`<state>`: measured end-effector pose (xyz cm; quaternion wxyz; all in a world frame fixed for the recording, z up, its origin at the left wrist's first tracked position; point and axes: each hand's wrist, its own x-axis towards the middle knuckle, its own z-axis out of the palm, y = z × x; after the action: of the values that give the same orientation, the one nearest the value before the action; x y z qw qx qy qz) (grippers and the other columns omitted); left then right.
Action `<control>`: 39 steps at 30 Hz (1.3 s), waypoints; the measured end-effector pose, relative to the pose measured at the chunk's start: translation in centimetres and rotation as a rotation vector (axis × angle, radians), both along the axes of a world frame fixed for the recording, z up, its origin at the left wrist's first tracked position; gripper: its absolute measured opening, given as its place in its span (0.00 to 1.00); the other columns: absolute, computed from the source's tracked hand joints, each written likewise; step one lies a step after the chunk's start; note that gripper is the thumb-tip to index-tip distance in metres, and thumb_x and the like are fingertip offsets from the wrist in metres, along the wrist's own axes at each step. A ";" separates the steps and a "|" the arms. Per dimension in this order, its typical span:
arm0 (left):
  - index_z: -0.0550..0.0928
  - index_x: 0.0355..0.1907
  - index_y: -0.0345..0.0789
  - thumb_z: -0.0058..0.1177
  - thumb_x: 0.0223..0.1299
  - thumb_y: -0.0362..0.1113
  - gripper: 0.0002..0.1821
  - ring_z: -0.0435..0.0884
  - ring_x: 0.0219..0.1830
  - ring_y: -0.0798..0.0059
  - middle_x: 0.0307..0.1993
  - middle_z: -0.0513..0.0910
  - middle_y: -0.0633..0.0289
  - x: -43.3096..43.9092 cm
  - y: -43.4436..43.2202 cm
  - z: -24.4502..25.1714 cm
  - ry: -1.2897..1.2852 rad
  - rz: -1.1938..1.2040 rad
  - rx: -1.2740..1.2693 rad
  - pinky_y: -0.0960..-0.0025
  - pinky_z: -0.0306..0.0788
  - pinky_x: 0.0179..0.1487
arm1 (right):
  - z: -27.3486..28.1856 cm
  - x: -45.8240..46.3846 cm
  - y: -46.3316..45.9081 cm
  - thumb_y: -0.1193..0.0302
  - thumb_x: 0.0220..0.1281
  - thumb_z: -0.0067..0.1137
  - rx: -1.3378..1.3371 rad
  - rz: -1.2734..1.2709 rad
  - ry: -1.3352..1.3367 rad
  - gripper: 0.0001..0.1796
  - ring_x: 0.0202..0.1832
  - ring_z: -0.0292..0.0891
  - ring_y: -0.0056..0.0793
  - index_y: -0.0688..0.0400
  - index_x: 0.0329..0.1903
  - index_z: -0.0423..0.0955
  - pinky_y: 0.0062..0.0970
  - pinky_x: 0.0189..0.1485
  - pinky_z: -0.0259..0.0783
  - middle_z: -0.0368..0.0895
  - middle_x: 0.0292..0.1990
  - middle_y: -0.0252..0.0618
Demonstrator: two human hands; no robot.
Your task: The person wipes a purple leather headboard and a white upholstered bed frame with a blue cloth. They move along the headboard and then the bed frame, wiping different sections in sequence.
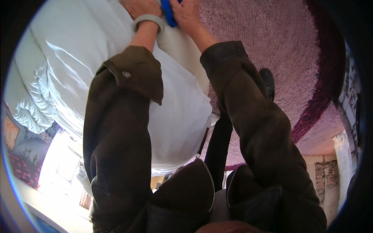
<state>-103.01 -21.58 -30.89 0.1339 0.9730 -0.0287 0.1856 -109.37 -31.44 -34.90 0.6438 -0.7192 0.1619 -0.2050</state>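
At the top edge, my right hand (188,13) holds a bright blue item (169,13), likely a cloth, with the thumb lying against it. My left hand (142,7), with a pale bangle (149,21) on its wrist, is close beside it over the white fabric. The frame cuts off the fingers of both hands. Beneath them, a loose white sheet (177,128) drapes over a cream padded edge (186,55), apparently of a bed or sofa.
A pink shaggy rug (262,38) with a dark purple band (316,96) covers the floor at right. My dark shoe (267,83) stands on it. Gathered white fabric (35,107) lies at far left, near a bright window (65,164). A pale curtain-like cloth (344,166) hangs at lower right.
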 end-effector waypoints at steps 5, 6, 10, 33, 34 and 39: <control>0.65 0.68 0.22 0.39 0.74 0.40 0.28 0.62 0.71 0.43 0.68 0.65 0.35 -1.1 0.1 0.1 -0.037 -0.060 0.079 0.55 0.54 0.75 | -3.8 -10.5 1.8 0.58 0.66 0.59 -0.011 -0.119 0.344 0.23 0.60 0.68 0.52 0.61 0.56 0.76 0.46 0.65 0.59 0.75 0.55 0.54; 0.63 0.69 0.23 0.40 0.75 0.41 0.29 0.60 0.73 0.43 0.70 0.63 0.36 -3.1 -0.9 1.0 0.059 0.001 0.138 0.54 0.52 0.76 | -4.3 -12.3 2.7 0.57 0.66 0.59 -0.064 -0.192 0.511 0.24 0.57 0.70 0.53 0.61 0.56 0.76 0.43 0.61 0.65 0.77 0.53 0.54; 0.57 0.74 0.26 0.44 0.71 0.46 0.36 0.51 0.76 0.40 0.75 0.54 0.41 -14.6 -2.5 2.4 0.196 -0.172 0.147 0.49 0.46 0.78 | -1.6 -14.5 1.2 0.54 0.66 0.59 0.100 -0.078 0.654 0.27 0.59 0.69 0.51 0.60 0.58 0.76 0.42 0.65 0.63 0.76 0.56 0.52; 0.70 0.70 0.38 0.46 0.68 0.35 0.28 0.51 0.76 0.38 0.77 0.53 0.46 -21.0 -1.0 3.8 0.258 -0.196 0.117 0.46 0.49 0.77 | 2.0 -9.3 0.6 0.61 0.67 0.60 -0.030 0.022 0.008 0.23 0.59 0.69 0.50 0.61 0.57 0.74 0.40 0.64 0.62 0.75 0.57 0.49; 0.70 0.71 0.39 0.47 0.68 0.35 0.28 0.52 0.76 0.38 0.76 0.54 0.46 -20.9 -1.1 3.9 0.249 -0.187 0.117 0.47 0.49 0.77 | 1.2 -10.1 0.6 0.61 0.67 0.59 -0.054 -0.009 0.048 0.23 0.59 0.69 0.50 0.62 0.58 0.74 0.40 0.64 0.63 0.75 0.57 0.49; 0.69 0.72 0.45 0.49 0.69 0.38 0.28 0.53 0.76 0.40 0.76 0.55 0.47 -21.0 -1.8 3.6 0.222 -0.174 0.089 0.47 0.50 0.77 | -4.5 -23.7 2.2 0.61 0.66 0.59 0.034 -0.083 0.742 0.20 0.58 0.69 0.52 0.62 0.54 0.75 0.46 0.63 0.63 0.77 0.54 0.52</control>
<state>-123.98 -23.34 -27.32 0.1087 0.9864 -0.1061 0.0632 -133.04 -29.26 -39.36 0.5445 -0.7265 0.4166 0.0465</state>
